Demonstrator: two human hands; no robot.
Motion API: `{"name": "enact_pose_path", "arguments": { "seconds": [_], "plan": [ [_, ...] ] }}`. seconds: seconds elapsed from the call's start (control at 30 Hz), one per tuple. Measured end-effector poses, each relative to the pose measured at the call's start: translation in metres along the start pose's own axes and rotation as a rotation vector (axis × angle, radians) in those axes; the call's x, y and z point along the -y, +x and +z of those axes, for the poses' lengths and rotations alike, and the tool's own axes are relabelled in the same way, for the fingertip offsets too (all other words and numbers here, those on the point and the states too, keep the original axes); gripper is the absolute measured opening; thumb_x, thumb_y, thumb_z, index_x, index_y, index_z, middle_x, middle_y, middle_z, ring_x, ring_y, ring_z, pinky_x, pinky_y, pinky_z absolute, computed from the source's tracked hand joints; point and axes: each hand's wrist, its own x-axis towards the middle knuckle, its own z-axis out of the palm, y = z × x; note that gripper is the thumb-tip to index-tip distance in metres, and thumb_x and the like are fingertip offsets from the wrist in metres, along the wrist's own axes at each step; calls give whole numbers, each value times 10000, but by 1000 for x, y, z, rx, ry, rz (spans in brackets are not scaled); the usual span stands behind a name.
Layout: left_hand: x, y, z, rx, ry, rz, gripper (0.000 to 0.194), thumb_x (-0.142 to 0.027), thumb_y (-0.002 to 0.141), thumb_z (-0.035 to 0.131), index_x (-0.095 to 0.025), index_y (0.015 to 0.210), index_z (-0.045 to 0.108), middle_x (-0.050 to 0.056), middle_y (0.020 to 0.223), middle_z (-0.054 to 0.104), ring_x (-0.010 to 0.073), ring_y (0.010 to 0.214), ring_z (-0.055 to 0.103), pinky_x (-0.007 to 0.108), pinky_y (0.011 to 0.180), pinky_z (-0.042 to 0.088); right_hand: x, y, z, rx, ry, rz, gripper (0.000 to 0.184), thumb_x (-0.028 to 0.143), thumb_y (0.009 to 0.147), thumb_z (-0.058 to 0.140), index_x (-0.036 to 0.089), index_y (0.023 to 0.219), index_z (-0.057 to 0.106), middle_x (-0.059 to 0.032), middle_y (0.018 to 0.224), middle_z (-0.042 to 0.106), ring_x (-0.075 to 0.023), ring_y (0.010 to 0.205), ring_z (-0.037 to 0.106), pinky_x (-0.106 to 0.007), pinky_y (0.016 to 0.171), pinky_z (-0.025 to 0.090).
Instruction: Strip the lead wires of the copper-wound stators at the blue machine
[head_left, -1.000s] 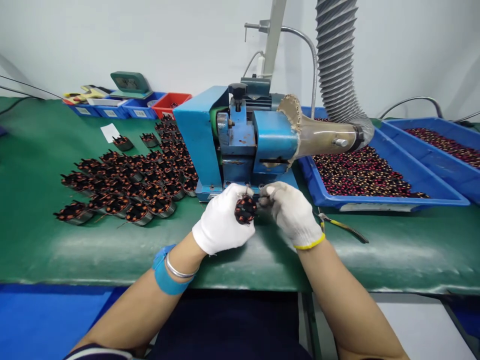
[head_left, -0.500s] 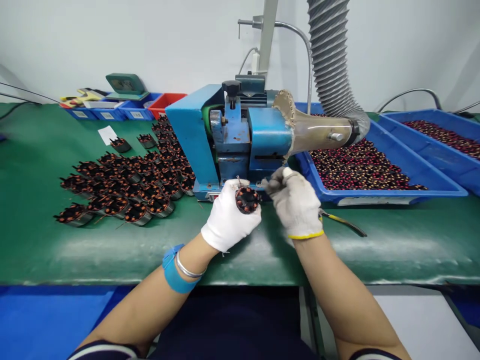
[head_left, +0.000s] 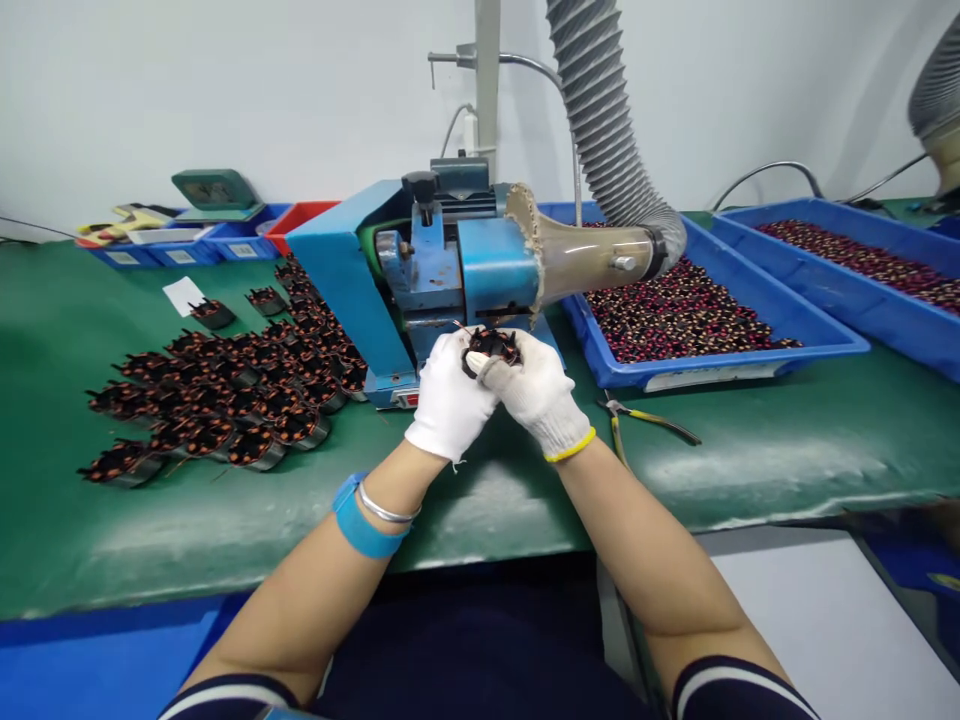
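On the left of the frame, we see a crowd of wound cores (head_left: 256, 448) standing on the green bench (head_left: 52, 340), with a slip of white paper (head_left: 182, 297) behind them and small blue bins (head_left: 180, 257) at the upper left. Next comes the blue machine (head_left: 322, 290), and just in front of it, at the middle of the frame, the held core (head_left: 501, 342) sits between our two gloved hands, tilted so that its dark prongs point up. Our left hand (head_left: 450, 395) is curled around its left side, and our right hand (head_left: 536, 385) closes on it from the right, grey-tipped thumb laid across the near edge; both grips are pressed on the core, though the far fingers are hidden. A thin wire end (head_left: 460, 326) sticks up by the left fingers. We judge the core dense for its size and stiff in the body, its metal side rather smooth, so the gloves should help against sliding. The prongs and copper windings look easier to bend or nick, so we would take hold round the outer metal ring and keep pressure off the top and the loose wire. Right of our hands lie pliers (head_left: 652, 418) with yellow handles, before a blue tray (head_left: 817, 345) filled with many small dark, red and pale pieces.
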Motion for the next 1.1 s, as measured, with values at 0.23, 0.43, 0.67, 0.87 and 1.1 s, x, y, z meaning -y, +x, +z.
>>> {"name": "enact_pose_path", "arguments": {
  "seconds": [0.23,0.43,0.67,0.87,1.1],
  "plan": [
    [-8,6,3,-20,-8,-82,396,-297,668,656,-135,1028,623,103,993,685,258,962,657,379,909,519,9,2,-3,-52,-72,90,289,392,705,709,172,891,699,-8,760,713,-160,685,651,-266,650,527],
    [-14,9,5,-35,-27,-137,365,-281,653,670,-128,982,633,105,982,687,252,935,656,380,897,522,15,2,-6,-83,-155,143,245,411,711,700,188,813,707,16,658,675,-148,625,618,-261,622,508],
    [-17,10,6,-53,-20,-99,400,-309,625,700,-131,980,649,96,930,681,231,859,666,345,824,545,2,3,-4,-130,-25,89,340,463,699,659,171,869,694,-13,697,694,-173,662,641,-280,632,521],
    [-16,11,8,-55,-10,-49,297,-243,656,663,-155,939,639,81,907,678,226,845,663,350,816,545,6,5,1,-173,111,100,259,411,646,670,188,777,663,-7,708,701,-172,692,658,-269,648,542],
    [0,-9,-1,-30,-74,119,443,-287,667,696,-154,1066,558,98,1024,635,233,955,643,383,876,531,-5,-12,5,-205,-101,-85,431,449,634,714,173,959,652,-69,904,703,-221,826,668,-366,793,560]
  ]
}}
